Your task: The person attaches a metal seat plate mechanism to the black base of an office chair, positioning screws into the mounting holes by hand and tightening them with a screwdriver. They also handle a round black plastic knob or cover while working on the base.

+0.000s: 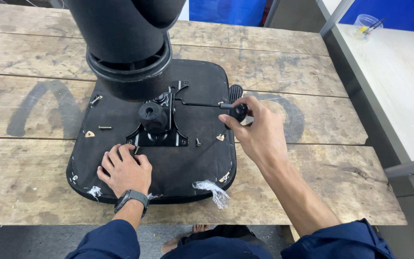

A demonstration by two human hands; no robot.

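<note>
An upturned black seat cushion [188, 163] is laid flat on the wooden surface [312, 172], with a black metal mechanism plate [156, 127] sitting at its centre. The black knob [239, 111] of the plate's lever is gripped by the right hand [257, 132]. The left hand [125, 168] is rested fingers curled on the cushion, just by the plate's near-left corner. Loose bolts [104, 127] are scattered on the cushion.

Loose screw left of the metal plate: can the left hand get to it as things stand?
Probably yes. The screw lies bare on the black seat base, just beyond the left hand, with nothing between them. The big black cylinder hangs farther back.
</note>
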